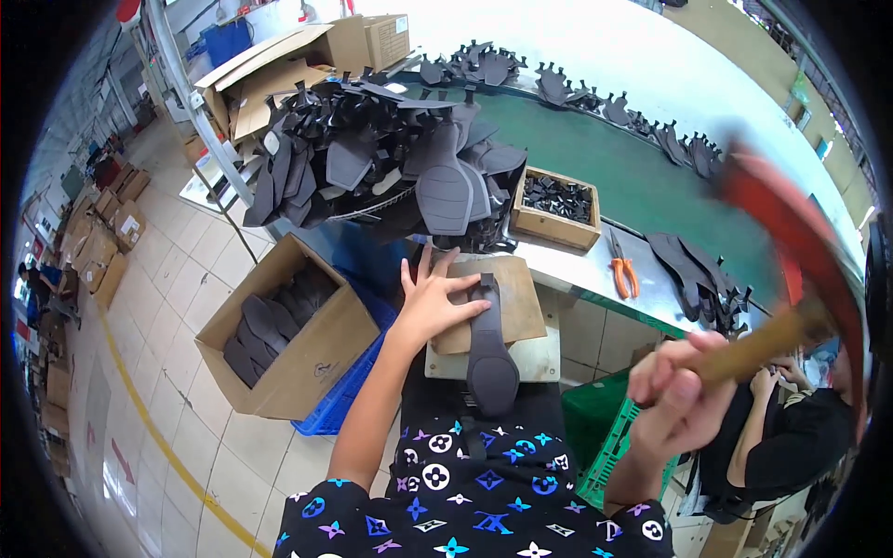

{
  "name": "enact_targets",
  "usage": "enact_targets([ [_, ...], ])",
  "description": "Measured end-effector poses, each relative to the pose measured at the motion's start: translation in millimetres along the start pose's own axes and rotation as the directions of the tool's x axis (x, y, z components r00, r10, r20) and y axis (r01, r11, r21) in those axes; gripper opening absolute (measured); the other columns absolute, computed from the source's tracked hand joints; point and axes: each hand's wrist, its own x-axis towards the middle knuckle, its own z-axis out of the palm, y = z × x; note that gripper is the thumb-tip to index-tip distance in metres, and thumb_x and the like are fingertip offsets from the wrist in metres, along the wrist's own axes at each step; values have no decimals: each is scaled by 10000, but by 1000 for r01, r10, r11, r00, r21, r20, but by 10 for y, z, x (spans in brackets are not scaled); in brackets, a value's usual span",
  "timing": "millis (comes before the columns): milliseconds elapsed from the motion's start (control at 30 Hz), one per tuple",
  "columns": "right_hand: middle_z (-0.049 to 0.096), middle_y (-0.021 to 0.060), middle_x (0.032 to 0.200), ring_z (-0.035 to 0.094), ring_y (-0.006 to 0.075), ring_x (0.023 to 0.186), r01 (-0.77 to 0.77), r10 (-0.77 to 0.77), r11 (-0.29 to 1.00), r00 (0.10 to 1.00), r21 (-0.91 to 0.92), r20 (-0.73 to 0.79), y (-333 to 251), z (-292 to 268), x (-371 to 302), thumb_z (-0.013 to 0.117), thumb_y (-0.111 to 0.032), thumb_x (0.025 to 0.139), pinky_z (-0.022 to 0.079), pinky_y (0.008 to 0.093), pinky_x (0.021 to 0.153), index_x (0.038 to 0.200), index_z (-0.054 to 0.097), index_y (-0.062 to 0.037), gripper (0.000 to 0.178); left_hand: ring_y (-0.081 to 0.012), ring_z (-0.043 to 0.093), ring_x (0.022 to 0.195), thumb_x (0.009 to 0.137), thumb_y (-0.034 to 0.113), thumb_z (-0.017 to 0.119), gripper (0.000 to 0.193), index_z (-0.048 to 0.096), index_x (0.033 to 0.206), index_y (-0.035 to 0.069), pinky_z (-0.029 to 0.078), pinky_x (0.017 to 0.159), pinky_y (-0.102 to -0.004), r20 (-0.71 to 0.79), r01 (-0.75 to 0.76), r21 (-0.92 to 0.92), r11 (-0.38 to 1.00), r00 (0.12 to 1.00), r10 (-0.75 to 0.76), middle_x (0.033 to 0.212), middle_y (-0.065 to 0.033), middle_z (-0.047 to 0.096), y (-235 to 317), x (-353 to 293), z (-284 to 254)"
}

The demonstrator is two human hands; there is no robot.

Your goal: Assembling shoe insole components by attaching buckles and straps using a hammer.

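Spread across a brown board, my left hand is open, its thumb and a fingertip against the heel end of a dark shoe sole. The sole lies lengthwise, its wide toe end toward me and past the edge of a pale metal plate under the board. Raised at the right, my right hand is closed around the wooden handle of a hammer. The hammer's red head is smeared by motion and close to the camera, apart from the sole.
Many dark heeled soles are heaped ahead. A cardboard box of soles stands left. A wooden box of small black pieces, orange-handled pliers and a green conveyor belt lie beyond. A green crate and a co-worker are right.
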Motion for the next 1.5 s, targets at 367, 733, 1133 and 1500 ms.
enact_targets([
  [367, 577, 54, 666, 538, 106, 549, -119, 119, 993, 993, 3, -16, -57, -141, 200, 606, -95, 979, 449, 277, 537, 1076, 595, -3, 134, -268, 612, 1128, 834, 294, 708, 289, 749, 1065, 125, 322, 1044, -558, -177, -329, -143, 933, 936, 303, 1143, -108, 695, -35, -41, 18],
  [733, 642, 83, 1126, 647, 223, 914, 360, -40, 816, 815, -451, 578, 862, 686, -94, 680, -213, 881, 540, 372, 678, 1154, 626, -25, 336, -132, 523, 565, 858, 142, 745, 223, 663, 765, -43, 393, 528, -287, 140, -6, -769, 639, 974, 177, 652, -85, 579, 1273, -1428, -808],
  [1133, 702, 142, 942, 703, 267, 859, -519, -244, 593, 614, 616, 751, 210, -378, -329, 731, -262, 908, 533, 327, 763, 1099, 653, 14, 344, -258, 676, 772, 807, 117, 773, 219, 731, 954, -40, 539, 701, -310, -270, -365, -613, 701, 930, 247, 876, -140, 694, 1500, -1172, -480],
  [1500, 641, 138, 1072, 603, 220, 924, -908, 807, 369, 419, -198, -417, 2704, -1624, -2680, 631, -175, 923, 473, 310, 812, 1218, 519, 47, 385, -286, 590, 1185, 968, 216, 559, 454, 529, 1346, -33, 450, 1006, -375, 157, -192, -607, 771, 922, 353, 1314, -188, 590, 2047, -351, 261],
])
